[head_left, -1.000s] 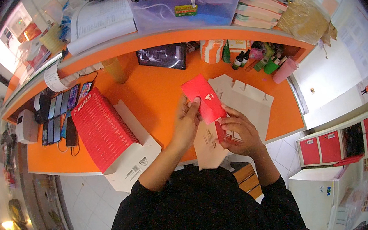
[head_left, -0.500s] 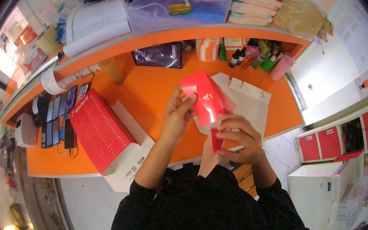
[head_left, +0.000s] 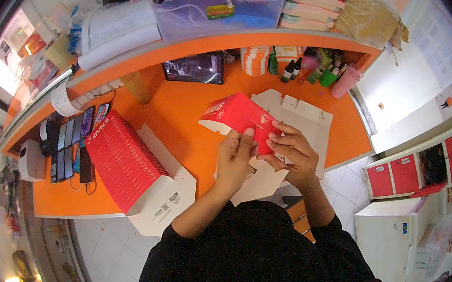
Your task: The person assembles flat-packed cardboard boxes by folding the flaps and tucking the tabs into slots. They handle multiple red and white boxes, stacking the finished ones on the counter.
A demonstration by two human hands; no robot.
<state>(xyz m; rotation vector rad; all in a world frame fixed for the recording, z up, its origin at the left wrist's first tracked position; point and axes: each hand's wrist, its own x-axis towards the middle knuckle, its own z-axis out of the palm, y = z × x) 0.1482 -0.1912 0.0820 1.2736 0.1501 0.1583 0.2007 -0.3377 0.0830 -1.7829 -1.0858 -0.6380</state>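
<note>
Above the orange desk [head_left: 178, 110], a partly folded red cardboard food box [head_left: 231, 112] is between my two hands. My left hand [head_left: 235, 159] grips it from the near side, its thumb pressed on the red panel. My right hand [head_left: 296, 154] pinches the right end, fingers along a folded edge. A pale flap of the box hangs below my hands toward my body. Flat pale cardboard [head_left: 313, 122] lies under and beyond my right hand. Left of my left hand rests a nested stack of red boxes [head_left: 125, 161] with pale flaps spread out.
Several phones [head_left: 70, 142] with cables and a white device [head_left: 32, 159] are at the left. Below the shelf stand a tablet [head_left: 194, 70], a yellowish cup [head_left: 136, 87], small bottles [head_left: 291, 69] and a pink cup [head_left: 347, 81]. A purple bin [head_left: 223, 16] sits on the shelf.
The red box has turned and tilted left, now showing an open pale-edged end. My left hand has moved down toward me; my right hand has risen to the box's right end.
</note>
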